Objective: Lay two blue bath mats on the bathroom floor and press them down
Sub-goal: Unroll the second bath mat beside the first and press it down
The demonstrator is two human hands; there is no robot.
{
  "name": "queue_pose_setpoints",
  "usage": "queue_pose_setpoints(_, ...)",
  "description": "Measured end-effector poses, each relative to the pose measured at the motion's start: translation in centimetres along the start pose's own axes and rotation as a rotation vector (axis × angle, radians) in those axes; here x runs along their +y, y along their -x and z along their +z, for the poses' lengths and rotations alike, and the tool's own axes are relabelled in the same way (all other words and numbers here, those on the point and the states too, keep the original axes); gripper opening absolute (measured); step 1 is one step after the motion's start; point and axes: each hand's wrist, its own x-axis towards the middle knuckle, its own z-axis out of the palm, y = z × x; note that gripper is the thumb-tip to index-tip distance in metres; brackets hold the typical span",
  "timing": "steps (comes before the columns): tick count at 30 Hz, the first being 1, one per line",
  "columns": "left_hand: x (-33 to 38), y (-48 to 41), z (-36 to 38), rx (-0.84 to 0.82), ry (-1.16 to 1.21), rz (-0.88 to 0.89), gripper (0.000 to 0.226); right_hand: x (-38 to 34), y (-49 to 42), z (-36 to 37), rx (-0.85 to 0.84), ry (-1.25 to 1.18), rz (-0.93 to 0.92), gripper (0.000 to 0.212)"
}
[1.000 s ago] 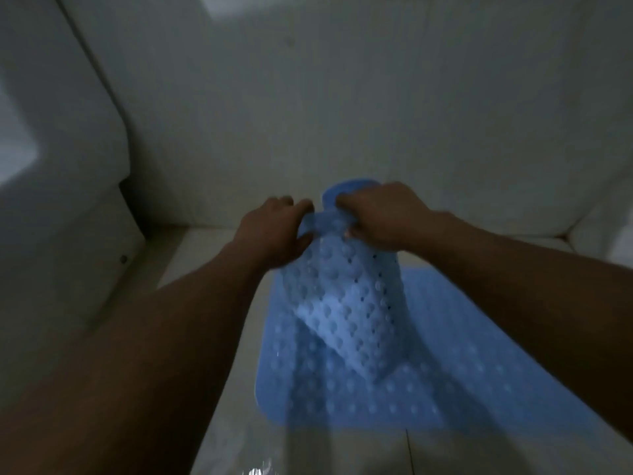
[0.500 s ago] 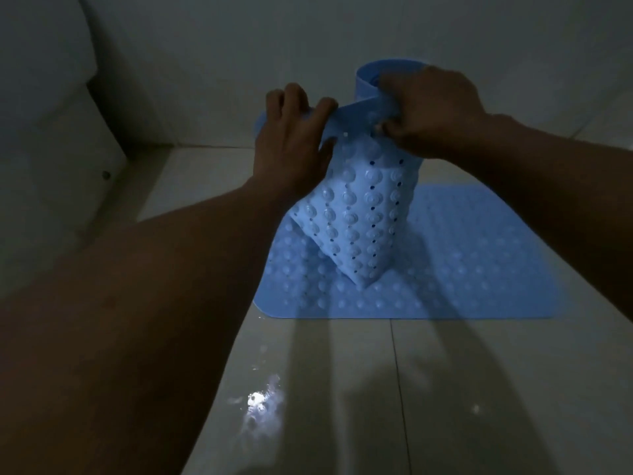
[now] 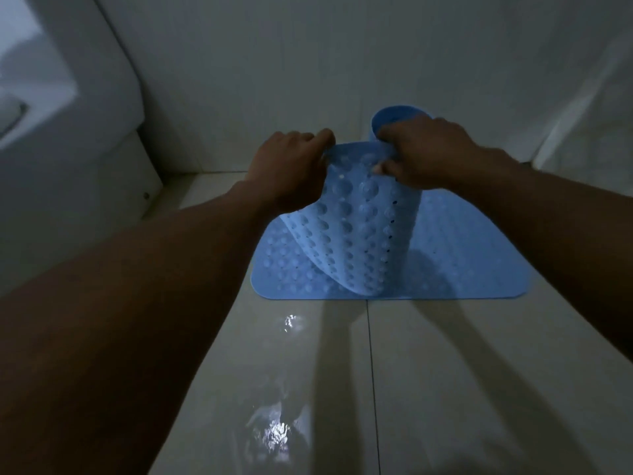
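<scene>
Floor (image 3: 445, 389): pale tiles are filling the lower half of the view, and a wet patch (image 3: 274, 433) is glinting near the bottom.
Laid mat (image 3: 479, 255): the first blue mat is lying flat on the tiles by the far wall, staying where it was a second ago.
Second mat (image 3: 363, 228): it is hanging in the air from both hands, above the laid mat, with its bumpy side facing the camera. Its lower edge is now lining up with the laid mat's near edge, where half a second ago it was hanging further in. The rest is staying curled in a roll behind the right hand.
Right hand (image 3: 424, 152): its thumb and curled fingers are pinching the top edge beside the roll, as before.
Left hand (image 3: 291, 169): its fingers are curling over the left end of the top edge and gripping it, as before.
Meaning: one mat is looking laid. The second seems to be coming toward the bare tile in front, and is still needing to be unrolled, set down and pressed.
White fixture (image 3: 68, 132): the frame is cutting it off at the left, and the dim light is keeping it unclear.
Roll: the right hand is hiding how much is remaining wound.
Contact: whether the hanging edge is touching the laid mat is not showing.
Fingertips: the left hand's are sitting behind the sheet.
</scene>
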Motion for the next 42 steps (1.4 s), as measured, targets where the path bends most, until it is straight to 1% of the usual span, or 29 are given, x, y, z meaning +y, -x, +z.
queue_pose_setpoints(3,0.6,0.6,-1.4,-0.058,0.042,-0.065,0.043,-0.7,0.1,-1.8,-0.066,0.052,-0.009,0.055)
queue_pose_setpoints(6,1.4,1.7,-0.4,-0.199,0.089,-0.129,0.049,-1.6,0.7,-1.5,-0.205,0.091,-0.011,0.062)
queue_pose_setpoints(9,2.1,3.7,2.5,-0.376,0.101,-0.206,0.043,-2.0,1.5,2.0,-0.362,0.105,0.003,0.074)
queue_pose_setpoints(12,3.2,6.0,6.0,-0.487,0.087,-0.227,0.032,-1.8,2.8,7.2,-0.459,0.092,0.027,0.070)
queue_pose_setpoints(15,4.4,7.8,9.4,-0.571,0.091,-0.252,0.031,-1.6,3.8,11.2,-0.449,0.090,0.070,0.065)
queue_pose_setpoints(18,4.4,9.4,11.7,-0.635,0.049,-0.277,0.030,-1.5,3.9,13.1,-0.452,0.080,0.127,0.063)
queue_pose_setpoints(21,4.2,11.3,13.6,-0.632,0.035,-0.301,0.021,-1.4,4.0,15.8,-0.452,0.036,0.170,0.060)
queue_pose_setpoints(23,4.5,12.4,14.7,-0.618,0.034,-0.323,0.021,-1.5,4.4,18.3,-0.439,0.032,0.182,0.058)
queue_pose_setpoints(26,4.0,14.3,16.3,-0.647,0.023,-0.338,0.022,-2.2,4.5,21.4,-0.465,0.064,0.176,0.054)
queue_pose_setpoints(31,2.5,16.2,17.6,-0.662,0.075,-0.442,0.029,-3.8,3.1,23.7,-0.463,-0.019,0.150,0.051)
queue_pose_setpoints(33,3.2,16.9,18.1,-0.604,0.123,-0.450,0.040,-4.0,2.5,24.7,-0.441,-0.039,0.166,0.054)
queue_pose_setpoints(35,4.5,18.0,18.6,-0.535,0.190,-0.454,0.052,-4.2,2.1,26.2,-0.383,-0.050,0.173,0.042)
queue_pose_setpoints(36,5.3,18.8,18.8,-0.554,0.222,-0.452,0.055,-4.4,2.1,27.0,-0.357,-0.059,0.180,0.034)
queue_pose_setpoints(38,6.8,20.8,19.6,-0.696,0.279,-0.456,0.064,-4.6,2.0,28.2,-0.339,-0.068,0.210,0.024)
queue_pose_setpoints(40,7.6,23.4,20.6,-0.875,0.313,-0.478,0.076,-4.5,1.8,29.0,-0.352,-0.064,0.240,0.022)
queue_pose_setpoints(41,7.7,24.8,21.2,-0.919,0.312,-0.477,0.080,-4.3,1.7,29.4,-0.373,-0.059,0.251,0.024)
queue_pose_setpoints(42,7.5,26.0,21.5,-0.928,0.299,-0.469,0.083,-4.1,1.6,29.7,-0.404,-0.056,0.257,0.026)
